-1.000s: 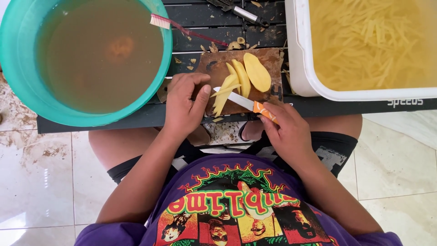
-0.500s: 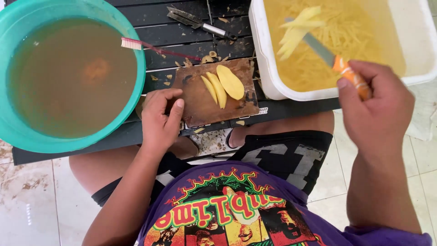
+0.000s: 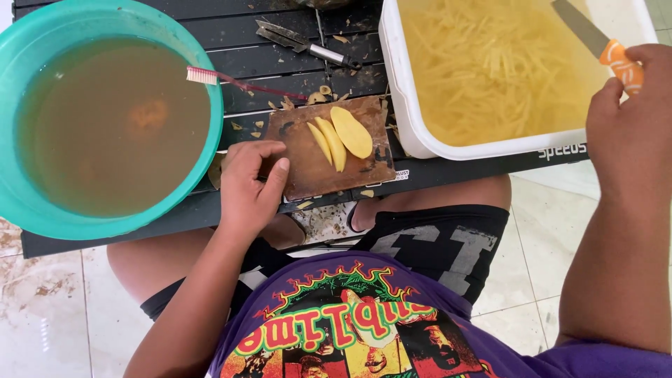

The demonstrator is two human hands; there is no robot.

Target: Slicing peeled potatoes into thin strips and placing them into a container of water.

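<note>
My left hand [image 3: 250,187] rests on the near left corner of a small brown cutting board [image 3: 308,157], fingers loosely curled, holding nothing. Three yellow potato slices [image 3: 341,138] lie on the board's far right part. My right hand [image 3: 633,115] is raised at the right, over the corner of a white tub [image 3: 413,136], and grips an orange-handled knife [image 3: 595,38] with its bare blade pointing up-left above the tub. The tub holds many thin potato strips [image 3: 490,66] in water.
A teal basin [image 3: 210,150] of murky water stands at the left, with a toothbrush [image 3: 238,82] lying across its rim. A peeler [image 3: 301,42] and peel scraps lie on the dark slatted table [image 3: 448,171]. Tiled floor lies below.
My right hand carried cut strips on the knife blade from the board to the tub; the blade is now bare and further right. My left hand stayed at the board.
</note>
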